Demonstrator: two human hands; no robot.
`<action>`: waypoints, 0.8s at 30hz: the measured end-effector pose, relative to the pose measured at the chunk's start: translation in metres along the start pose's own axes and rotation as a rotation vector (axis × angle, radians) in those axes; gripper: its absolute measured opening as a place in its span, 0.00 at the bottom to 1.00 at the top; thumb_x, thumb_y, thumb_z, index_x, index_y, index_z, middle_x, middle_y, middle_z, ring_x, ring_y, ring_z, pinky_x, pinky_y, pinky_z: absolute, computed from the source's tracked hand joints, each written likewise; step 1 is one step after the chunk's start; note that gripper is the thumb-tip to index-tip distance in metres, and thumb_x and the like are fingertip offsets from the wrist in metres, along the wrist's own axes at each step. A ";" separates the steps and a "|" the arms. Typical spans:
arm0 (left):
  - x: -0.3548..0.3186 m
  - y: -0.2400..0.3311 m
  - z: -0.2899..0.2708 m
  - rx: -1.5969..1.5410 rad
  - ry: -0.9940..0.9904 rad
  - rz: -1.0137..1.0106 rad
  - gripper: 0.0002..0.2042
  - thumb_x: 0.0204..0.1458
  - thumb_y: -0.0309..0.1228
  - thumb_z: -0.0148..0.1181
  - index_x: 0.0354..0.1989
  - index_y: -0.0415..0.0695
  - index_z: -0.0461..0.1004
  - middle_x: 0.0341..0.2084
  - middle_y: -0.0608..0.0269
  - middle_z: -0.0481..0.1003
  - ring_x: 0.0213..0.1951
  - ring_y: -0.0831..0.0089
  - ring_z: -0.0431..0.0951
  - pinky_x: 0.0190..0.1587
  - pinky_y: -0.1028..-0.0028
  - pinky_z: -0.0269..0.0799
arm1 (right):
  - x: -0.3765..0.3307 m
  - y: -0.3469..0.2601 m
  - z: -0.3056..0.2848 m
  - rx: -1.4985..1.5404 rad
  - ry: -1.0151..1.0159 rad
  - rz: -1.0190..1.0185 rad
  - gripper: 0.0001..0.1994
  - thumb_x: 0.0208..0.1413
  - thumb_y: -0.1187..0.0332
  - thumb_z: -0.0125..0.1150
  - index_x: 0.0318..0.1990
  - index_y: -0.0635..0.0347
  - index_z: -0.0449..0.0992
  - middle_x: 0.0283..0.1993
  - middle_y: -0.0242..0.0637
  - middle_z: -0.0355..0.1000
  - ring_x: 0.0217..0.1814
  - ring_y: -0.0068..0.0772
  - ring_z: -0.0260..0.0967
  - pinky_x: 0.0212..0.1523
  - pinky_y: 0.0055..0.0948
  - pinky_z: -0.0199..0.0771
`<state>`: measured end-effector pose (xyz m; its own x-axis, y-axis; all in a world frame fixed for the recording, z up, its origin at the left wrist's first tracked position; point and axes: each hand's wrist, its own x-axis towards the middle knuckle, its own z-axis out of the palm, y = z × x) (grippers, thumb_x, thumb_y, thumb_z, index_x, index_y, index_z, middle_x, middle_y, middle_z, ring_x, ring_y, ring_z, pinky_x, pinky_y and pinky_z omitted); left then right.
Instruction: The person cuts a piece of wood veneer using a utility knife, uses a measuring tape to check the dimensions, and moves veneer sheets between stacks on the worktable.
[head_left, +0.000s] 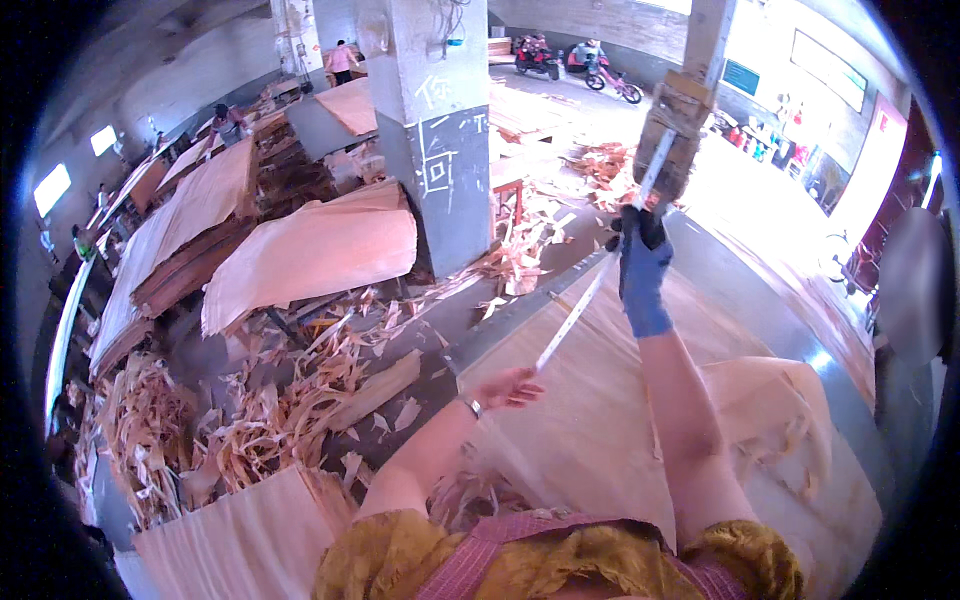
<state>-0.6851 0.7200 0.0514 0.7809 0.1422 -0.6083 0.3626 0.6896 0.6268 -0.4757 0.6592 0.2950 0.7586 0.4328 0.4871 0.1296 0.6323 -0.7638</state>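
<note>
A long, thin white measuring stick (580, 312) with dark marks slants up and away in front of me. My right hand (645, 270), in a blue and black glove, is closed around its middle. Bare and with a band at the wrist, my left hand (508, 388) pinches the stick's near end between thumb and fingers. Below both hands a broad pale wood veneer sheet (570, 400) lies over a grey table (735, 270). A crumpled veneer piece (770, 400) rests on the right side, by my right forearm.
Torn veneer scraps (290, 420) heap up on the left, near stacked veneer sheets (315, 250). A grey pillar (435, 150) rises beyond the table. A wooden post (675, 130) stands at its far end. People work at the far left; a motorbike (537, 57) is parked behind.
</note>
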 end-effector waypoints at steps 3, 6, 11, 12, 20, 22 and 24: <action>0.013 0.049 -0.051 0.709 0.358 0.655 0.12 0.59 0.40 0.56 0.42 0.44 0.75 0.38 0.67 0.76 0.35 0.78 0.73 0.41 0.74 0.71 | -0.023 -0.010 0.004 0.036 -0.023 0.020 0.07 0.59 0.71 0.59 0.43 0.63 0.77 0.31 0.34 0.74 0.26 0.22 0.69 0.24 0.24 0.70; 0.009 0.148 0.024 0.758 0.343 1.166 0.23 0.59 0.45 0.54 0.51 0.37 0.72 0.42 0.57 0.76 0.43 0.73 0.74 0.47 0.73 0.70 | -0.045 -0.018 -0.005 0.005 -0.035 0.059 0.07 0.60 0.70 0.59 0.42 0.63 0.77 0.30 0.35 0.73 0.25 0.23 0.68 0.23 0.24 0.69; -0.069 0.187 0.225 0.807 -0.305 0.907 0.22 0.64 0.46 0.46 0.45 0.38 0.77 0.51 0.59 0.73 0.52 0.75 0.70 0.57 0.75 0.64 | -0.065 -0.047 -0.070 -0.113 -0.160 0.089 0.05 0.61 0.72 0.55 0.37 0.64 0.74 0.28 0.35 0.73 0.23 0.24 0.68 0.22 0.23 0.68; -0.068 0.185 0.236 0.753 -0.334 0.965 0.22 0.64 0.47 0.45 0.44 0.39 0.77 0.52 0.58 0.72 0.53 0.75 0.70 0.58 0.74 0.62 | -0.065 -0.054 -0.075 -0.242 -0.155 -0.013 0.05 0.60 0.73 0.55 0.37 0.65 0.74 0.27 0.34 0.72 0.23 0.24 0.68 0.23 0.23 0.67; -0.070 0.153 0.297 0.509 -0.185 1.164 0.27 0.63 0.53 0.39 0.49 0.44 0.77 0.57 0.60 0.71 0.63 0.70 0.62 0.66 0.63 0.46 | -0.124 -0.128 -0.099 -0.209 -0.068 -0.158 0.05 0.60 0.74 0.54 0.40 0.65 0.74 0.26 0.33 0.72 0.20 0.24 0.66 0.21 0.22 0.65; -0.063 0.130 0.301 0.386 -0.196 1.052 0.32 0.59 0.61 0.41 0.57 0.47 0.71 0.57 0.63 0.70 0.63 0.70 0.62 0.65 0.60 0.46 | -0.158 -0.149 -0.126 -0.026 -0.023 0.067 0.06 0.60 0.72 0.56 0.42 0.64 0.74 0.26 0.33 0.71 0.17 0.23 0.64 0.16 0.23 0.61; -0.052 0.090 0.300 0.352 -0.131 0.874 0.33 0.58 0.61 0.42 0.57 0.46 0.71 0.57 0.64 0.70 0.62 0.70 0.63 0.63 0.62 0.50 | -0.192 -0.182 -0.169 -0.169 -0.031 0.187 0.05 0.60 0.71 0.57 0.40 0.61 0.75 0.25 0.30 0.70 0.15 0.21 0.62 0.13 0.21 0.58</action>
<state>-0.5403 0.5620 0.2857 0.8912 0.4110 0.1919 -0.2617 0.1203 0.9576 -0.5371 0.3527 0.2692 0.7595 0.5534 0.3419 0.0963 0.4241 -0.9005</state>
